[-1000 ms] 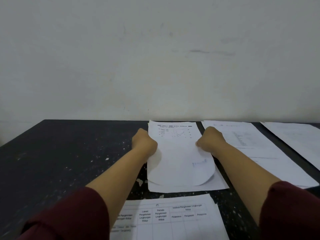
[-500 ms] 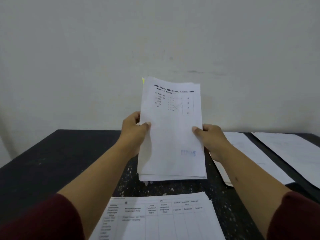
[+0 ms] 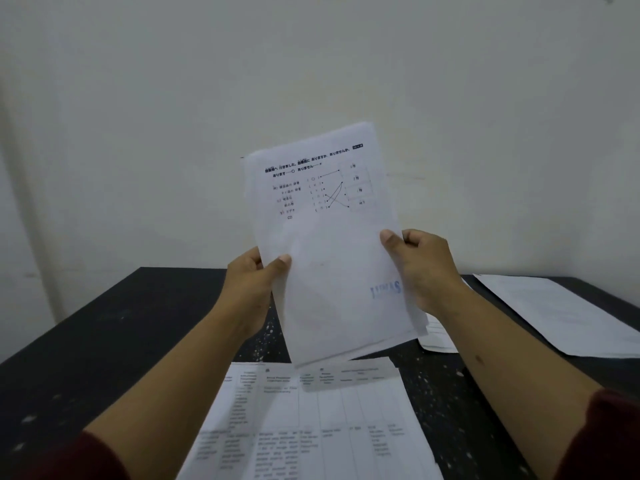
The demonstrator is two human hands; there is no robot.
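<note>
A thin stack of white printed paper sheets is held upright and tilted above the black speckled table. The left hand pinches its 9 o'clock edge, thumb in front; the right hand grips the 3 o'clock edge. A white table-printed sheet lies at 6 o'clock, and another white sheet lies at 3 o'clock.

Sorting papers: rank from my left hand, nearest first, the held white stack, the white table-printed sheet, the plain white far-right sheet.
1. Held white paper stack, in the left hand.
2. Table-printed white sheet, below it.
3. Plain white sheet, far right.
</note>
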